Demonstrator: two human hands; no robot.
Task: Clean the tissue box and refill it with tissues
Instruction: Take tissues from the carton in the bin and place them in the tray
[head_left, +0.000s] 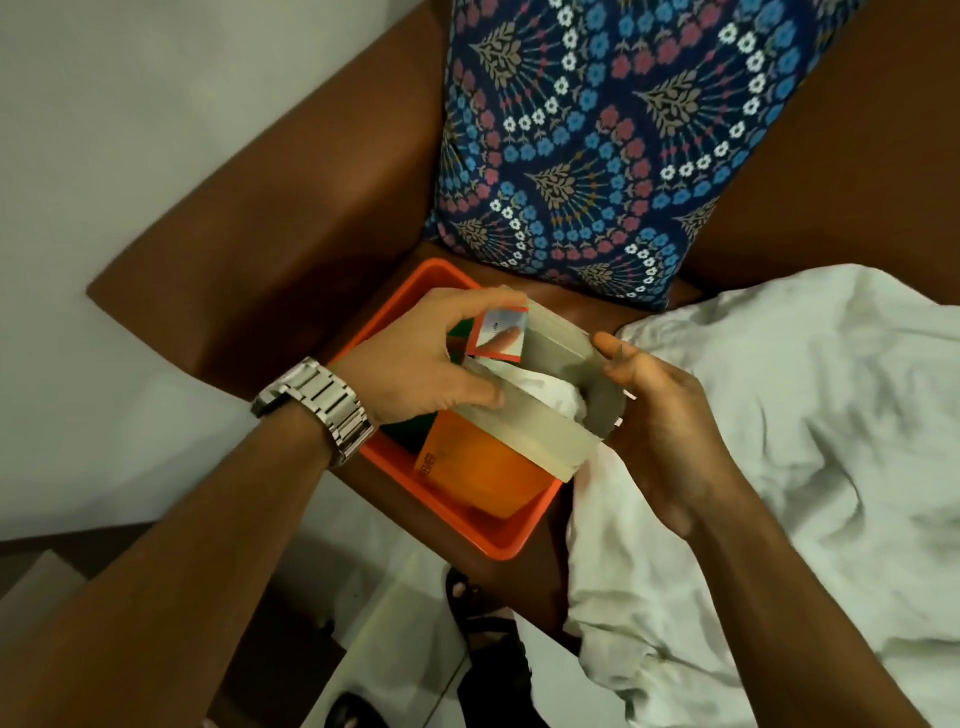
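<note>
I hold a cardboard tissue box (535, 441) with its grey inner flaps spread, over an orange plastic tub (498, 540) on a brown seat. White tissue (550, 392) shows inside the opening. My left hand (421, 358), with a metal watch on the wrist, grips the box's left side and a small red-edged flap (498, 335). My right hand (660, 415) holds the right side, with its thumb on the rounded grey flap (597, 384). The box's orange outer face (467, 467) points down into the tub.
A blue flowered cushion (613, 140) leans against the back of the brown armchair (270, 234). Crumpled white cloth (789, 441) covers the seat at right. White floor and a dark sandal (483, 613) lie below.
</note>
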